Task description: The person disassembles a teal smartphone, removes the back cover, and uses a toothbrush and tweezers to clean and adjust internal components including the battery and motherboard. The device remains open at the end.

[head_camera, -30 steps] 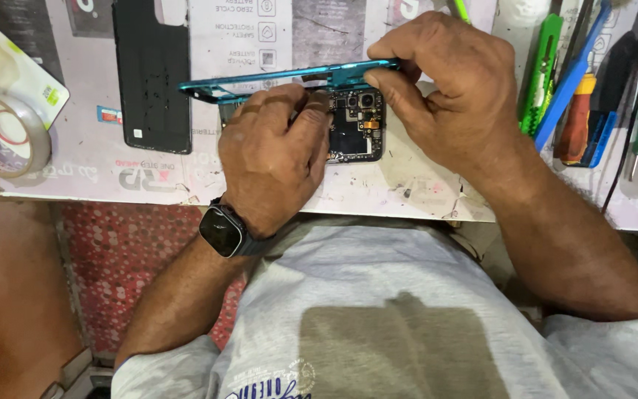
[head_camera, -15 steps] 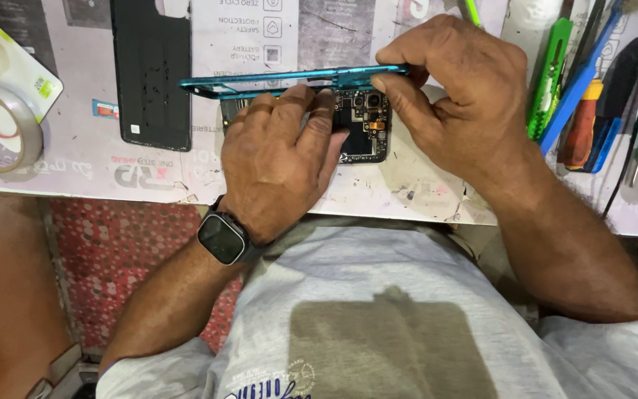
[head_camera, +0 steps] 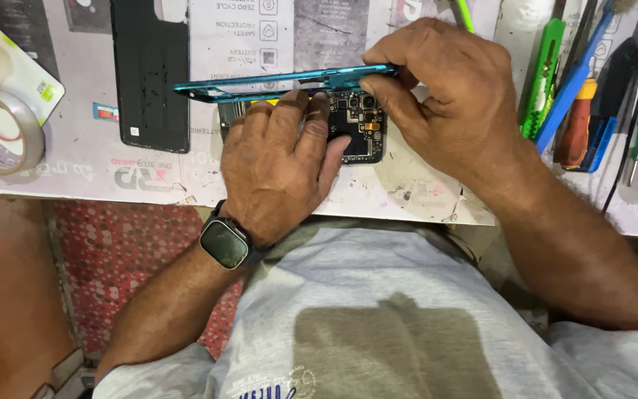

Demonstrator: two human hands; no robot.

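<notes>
We hold teal phone frame (head_camera: 282, 80) pinched in right hand (head_camera: 452, 96) grip, left hand (head_camera: 278, 162) pressing flat, fingers together, on opened phone (head_camera: 359, 125), white tabletop (head_camera: 407, 185).

left hand (head_camera: 278, 166) flat, palm down, fingers together; right hand (head_camera: 448, 96) arched, fingertips pinched, both forearms angled inward

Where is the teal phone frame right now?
In the head view, the teal phone frame is raised above the opened phone, pinched at its right end by the right hand, just beyond the left hand.
</notes>
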